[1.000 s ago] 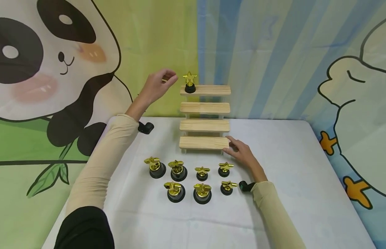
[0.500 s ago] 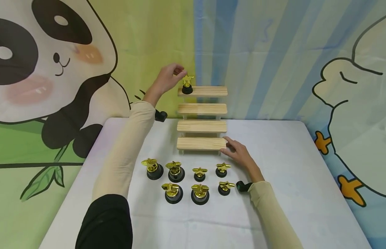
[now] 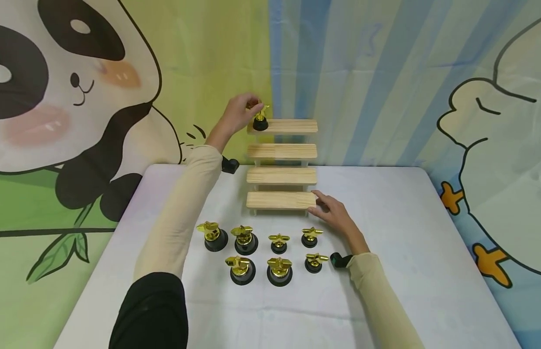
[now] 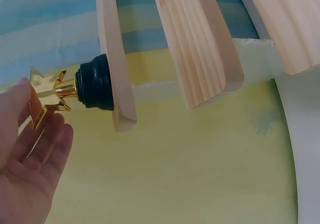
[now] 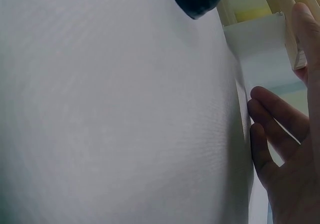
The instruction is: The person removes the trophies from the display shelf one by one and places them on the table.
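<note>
A small gold star trophy (image 3: 260,124) with a black base stands at the left end of the top step of a tiered wooden display stand (image 3: 281,199). My left hand (image 3: 239,114) pinches its star between thumb and fingers. In the left wrist view the black base (image 4: 95,83) of the trophy meets the top plank (image 4: 114,58), and the star (image 4: 46,91) sits between the thumb and fingers. My right hand (image 3: 335,214) holds the right end of the lowest step. The right wrist view shows that hand (image 5: 295,169) at the plank's end, other fingers near the cloth.
Several more star trophies (image 3: 279,271) stand in two rows on the white-covered table (image 3: 383,203) before the stand, the larger ones left. A printed curtain (image 3: 362,72) hangs close behind. A black wrist camera (image 3: 339,260) sits beside the nearest small trophy (image 3: 314,262).
My left hand has moved right to the top-step trophy and taken hold of its star, which now looks turned. The right hand stays at the lowest step. The head view has shifted slightly.
</note>
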The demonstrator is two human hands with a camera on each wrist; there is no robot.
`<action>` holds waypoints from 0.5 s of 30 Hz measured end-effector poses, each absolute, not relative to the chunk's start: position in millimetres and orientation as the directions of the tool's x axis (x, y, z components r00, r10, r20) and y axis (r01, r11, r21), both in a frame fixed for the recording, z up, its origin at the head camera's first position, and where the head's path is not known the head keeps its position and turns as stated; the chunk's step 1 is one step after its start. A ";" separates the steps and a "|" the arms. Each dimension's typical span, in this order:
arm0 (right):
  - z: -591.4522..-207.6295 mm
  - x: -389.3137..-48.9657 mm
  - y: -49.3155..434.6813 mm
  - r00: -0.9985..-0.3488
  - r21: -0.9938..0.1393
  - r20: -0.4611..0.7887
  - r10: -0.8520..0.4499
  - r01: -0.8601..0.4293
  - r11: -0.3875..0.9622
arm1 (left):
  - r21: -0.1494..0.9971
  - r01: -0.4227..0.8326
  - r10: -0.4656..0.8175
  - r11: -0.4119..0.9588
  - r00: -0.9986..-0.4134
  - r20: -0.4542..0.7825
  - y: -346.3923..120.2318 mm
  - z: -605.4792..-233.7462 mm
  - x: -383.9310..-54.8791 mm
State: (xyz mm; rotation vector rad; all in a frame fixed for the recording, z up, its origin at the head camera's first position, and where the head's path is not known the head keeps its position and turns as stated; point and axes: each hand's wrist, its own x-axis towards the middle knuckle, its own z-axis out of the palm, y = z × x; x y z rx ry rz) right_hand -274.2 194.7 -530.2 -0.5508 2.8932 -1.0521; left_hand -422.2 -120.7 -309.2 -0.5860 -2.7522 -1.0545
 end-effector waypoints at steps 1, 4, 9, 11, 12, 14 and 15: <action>-530.3 -274.1 194.1 -0.937 -0.625 0.106 -0.333 -0.323 0.711 | 0.613 0.403 0.307 0.679 -0.915 0.261 -121.7 -309.1 -421.0; -529.9 -273.1 192.7 -0.938 -0.621 0.095 -0.334 -0.318 0.716 | 0.617 0.405 0.297 0.675 -0.914 0.275 -125.0 -308.2 -416.6; -526.1 -273.4 193.1 -0.938 -0.624 0.089 -0.336 -0.316 0.715 | 0.622 0.441 0.294 0.647 -0.897 0.331 -130.8 -301.0 -401.5; -524.4 -274.7 193.9 -0.939 -0.624 0.090 -0.333 -0.314 0.715 | 0.623 0.462 0.301 0.632 -0.886 0.352 -132.5 -296.8 -392.8; -523.7 -275.4 194.1 -0.939 -0.624 0.090 -0.331 -0.312 0.716 | 0.622 0.475 0.306 0.622 -0.879 0.365 -133.5 -295.0 -387.5; -522.6 -276.7 195.2 -0.941 -0.620 0.086 -0.329 -0.309 0.721 | 0.626 0.495 0.316 0.603 -0.868 0.382 -135.1 -292.1 -375.1; -522.4 -277.4 196.0 -0.940 -0.615 0.085 -0.330 -0.310 0.725 | 0.628 0.504 0.325 0.593 -0.863 0.387 -135.8 -291.6 -368.1</action>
